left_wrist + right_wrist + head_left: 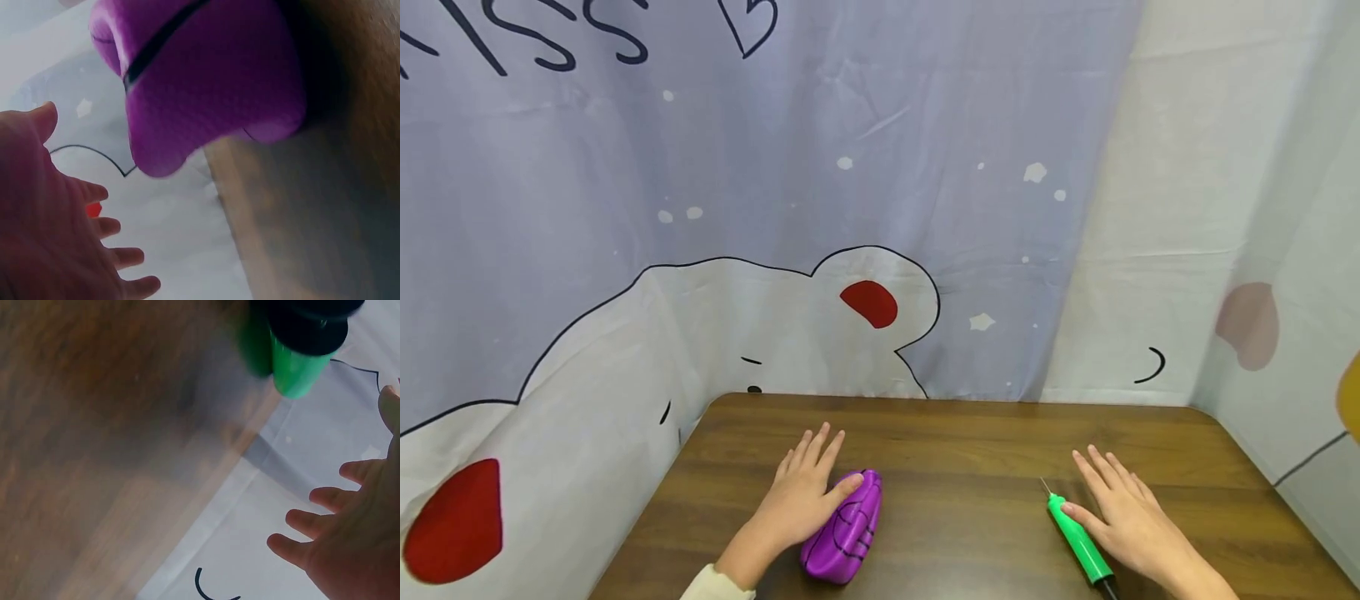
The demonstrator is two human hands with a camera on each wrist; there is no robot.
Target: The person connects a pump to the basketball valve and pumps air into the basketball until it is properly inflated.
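A deflated purple ball point(850, 537) with black lines lies folded on the wooden table. My left hand point(801, 500) is just left of it, fingers spread straight, the thumb reaching over the ball's upper end; whether it touches cannot be told. In the left wrist view the ball point(212, 75) shows a dimpled skin, apart from the palm. To the right, a green ball pump point(1078, 537) with a thin needle points away from me. Beside it my right hand point(1131, 521) is spread, its thumb by the pump's needle end. Neither hand grips anything.
The brown table point(955, 483) has rounded far corners. Behind it hangs a printed cloth point(985, 208) with cartoon figures, and more cloth runs down the left and right sides, close to the table's edges.
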